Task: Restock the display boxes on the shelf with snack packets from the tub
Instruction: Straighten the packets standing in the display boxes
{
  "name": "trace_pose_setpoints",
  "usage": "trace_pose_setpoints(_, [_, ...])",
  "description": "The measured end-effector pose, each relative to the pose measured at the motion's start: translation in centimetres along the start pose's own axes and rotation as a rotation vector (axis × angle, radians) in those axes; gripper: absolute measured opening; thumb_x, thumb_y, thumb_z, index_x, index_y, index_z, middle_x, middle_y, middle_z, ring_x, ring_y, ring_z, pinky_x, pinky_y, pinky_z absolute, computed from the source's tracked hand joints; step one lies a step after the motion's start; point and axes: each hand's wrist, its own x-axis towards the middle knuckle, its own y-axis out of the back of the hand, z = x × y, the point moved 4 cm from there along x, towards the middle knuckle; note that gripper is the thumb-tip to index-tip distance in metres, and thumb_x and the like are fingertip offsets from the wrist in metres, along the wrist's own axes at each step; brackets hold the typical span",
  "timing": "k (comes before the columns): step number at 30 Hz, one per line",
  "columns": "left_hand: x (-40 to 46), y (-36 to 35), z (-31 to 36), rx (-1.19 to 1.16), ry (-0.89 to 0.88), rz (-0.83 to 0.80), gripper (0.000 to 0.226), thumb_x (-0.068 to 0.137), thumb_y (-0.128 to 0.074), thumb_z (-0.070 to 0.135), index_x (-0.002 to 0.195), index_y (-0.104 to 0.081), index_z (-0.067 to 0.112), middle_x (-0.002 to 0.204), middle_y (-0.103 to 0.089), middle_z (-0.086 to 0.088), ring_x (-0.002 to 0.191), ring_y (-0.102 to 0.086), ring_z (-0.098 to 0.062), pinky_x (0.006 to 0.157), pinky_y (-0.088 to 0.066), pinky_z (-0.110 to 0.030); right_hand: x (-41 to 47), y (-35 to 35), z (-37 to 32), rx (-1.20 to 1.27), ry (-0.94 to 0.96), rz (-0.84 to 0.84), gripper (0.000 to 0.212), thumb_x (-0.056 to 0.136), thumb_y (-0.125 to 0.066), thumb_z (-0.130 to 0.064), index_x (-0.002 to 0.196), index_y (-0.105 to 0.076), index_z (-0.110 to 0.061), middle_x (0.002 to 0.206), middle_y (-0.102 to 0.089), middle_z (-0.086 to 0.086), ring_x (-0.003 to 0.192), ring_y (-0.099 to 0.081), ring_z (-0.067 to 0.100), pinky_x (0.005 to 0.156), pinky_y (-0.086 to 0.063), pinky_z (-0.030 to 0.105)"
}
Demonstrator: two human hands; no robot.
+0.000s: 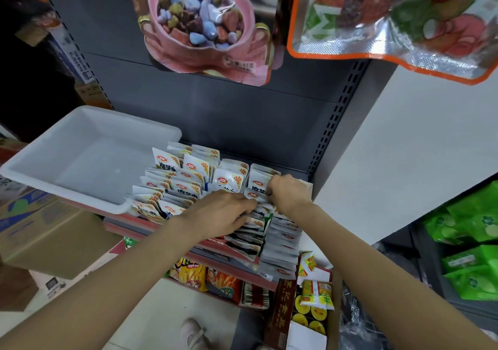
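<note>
A: Where are the snack packets [229, 182]?

B: Just right of the white tub [89, 158], standing in rows in the display boxes. The left hand [221, 212] lies flat over the rows, fingers fairly straight; the right hand [288, 190] pinches one packet's top.

A: Handling?

B: Probably light, floppy and slick. Take them by the sealed top edge, a few at once.

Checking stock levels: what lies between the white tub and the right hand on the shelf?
In the head view, rows of white snack packets standing in display boxes fill the stretch from the white tub to the right hand.
</note>
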Motion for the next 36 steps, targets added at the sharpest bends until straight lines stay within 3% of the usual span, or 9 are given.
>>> trace_pose_setpoints(5, [-0.1, -0.1, 0.0, -0.002, -0.016, 0.020, 0.013, 0.096, -0.046, 0.029, 0.102, -0.052, 0.018, 0.099, -0.061, -0.003, 0.088, -0.058, -0.022, 0.076, -0.045, -0.032, -0.8, 0.3, -0.9, -0.220, 0.131, 0.088, 0.023, 0.087, -0.051, 0.000, 0.103, -0.062, -0.014, 0.103, -0.064, 0.006, 0.096, -0.064, 0.030, 0.062, -0.039, 0.029])
trace_pose_setpoints(12, [-0.3, 0.4, -0.3, -0.047, 0.008, 0.073, 0.018, 0.095, -0.050, 0.026, 0.108, -0.059, 0.017, 0.121, -0.056, -0.002, 0.102, -0.057, -0.022, 0.086, -0.043, -0.031, -1.8, 2.7, 1.5, 0.052, 0.093, 0.381, 0.021, 0.095, -0.046, -0.023, 0.086, -0.064, -0.020, 0.092, -0.056, -0.003, 0.075, -0.059, 0.022, 0.058, -0.036, 0.024])
trace_pose_setpoints(14, [0.0, 0.4, -0.1, -0.030, 0.012, 0.059, 0.020, 0.095, -0.050, 0.025, 0.110, -0.060, 0.017, 0.117, -0.057, -0.004, 0.101, -0.057, -0.022, 0.084, -0.043, -0.032, -2.0, 3.2, 1.7, 0.050, 0.127, 0.334, 0.018, 0.094, -0.047, -0.024, 0.087, -0.064, -0.022, 0.092, -0.056, -0.004, 0.078, -0.058, 0.020, 0.061, -0.037, 0.024])
trace_pose_setpoints(19, [-0.1, 0.7, 0.4, 0.040, 0.058, 0.007, 0.025, 0.096, -0.046, 0.030, 0.119, -0.047, 0.022, 0.108, -0.060, -0.002, 0.094, -0.058, -0.021, 0.078, -0.043, -0.030, -1.4, 0.7, 0.2, 0.088, 0.259, -0.006, 0.019, 0.090, -0.044, -0.008, 0.086, -0.056, -0.021, 0.101, -0.061, 0.003, 0.094, -0.058, 0.025, 0.067, -0.044, 0.031])
trace_pose_setpoints(22, [-0.1, 0.5, -0.2, -0.048, 0.206, -0.039, 0.053, 0.094, -0.051, 0.037, 0.134, -0.021, 0.021, 0.107, -0.064, -0.008, 0.085, -0.062, -0.023, 0.073, -0.052, -0.036, -1.0, -0.2, -0.2, 0.087, 0.284, -0.079, 0.016, 0.086, -0.045, -0.002, 0.080, -0.051, -0.015, 0.097, -0.061, 0.007, 0.090, -0.058, 0.028, 0.067, -0.044, 0.033])
trace_pose_setpoints(24, [0.3, 0.3, -0.3, -0.067, 0.248, -0.087, 0.073, 0.094, -0.050, 0.039, 0.147, -0.005, 0.020, 0.119, -0.060, -0.011, 0.097, -0.062, -0.025, 0.083, -0.051, -0.040, -0.8, -0.6, -0.3, 0.109, 0.312, -0.094, 0.012, 0.087, -0.047, -0.001, 0.084, -0.056, -0.008, 0.096, -0.061, 0.010, 0.090, -0.059, 0.030, 0.073, -0.049, 0.037])
trace_pose_setpoints(28, [1.1, 0.0, 0.1, 0.010, 0.214, -0.169, 0.059, 0.096, -0.043, 0.035, 0.147, -0.025, 0.012, 0.135, -0.043, -0.008, 0.123, -0.043, -0.023, 0.097, -0.040, -0.035, -0.9, -0.8, -0.5, 0.116, 0.328, -0.140, 0.013, 0.093, -0.045, -0.005, 0.095, -0.057, -0.005, 0.098, -0.059, 0.015, 0.089, -0.055, 0.028, 0.076, -0.041, 0.033])
trace_pose_setpoints(33, [1.2, -0.1, -0.1, -0.009, 0.214, -0.193, 0.045, 0.095, -0.045, 0.035, 0.135, -0.047, 0.013, 0.123, -0.046, -0.007, 0.116, -0.047, -0.023, 0.093, -0.042, -0.034, -0.9, -0.2, -0.8, 0.111, 0.326, -0.172, 0.015, 0.094, -0.044, -0.005, 0.099, -0.058, -0.004, 0.104, -0.060, 0.018, 0.095, -0.055, 0.029, 0.077, -0.038, 0.030])
trace_pose_setpoints(36, [0.9, -0.2, -0.2, -0.005, 0.186, -0.177, 0.050, 0.097, -0.043, 0.037, 0.143, -0.037, 0.017, 0.124, -0.045, -0.006, 0.117, -0.046, -0.021, 0.094, -0.041, -0.033, -0.9, 0.2, -0.9, 0.095, 0.317, -0.193, 0.020, 0.094, -0.044, -0.007, 0.112, -0.052, -0.001, 0.110, -0.059, 0.018, 0.103, -0.055, 0.032, 0.079, -0.040, 0.033])
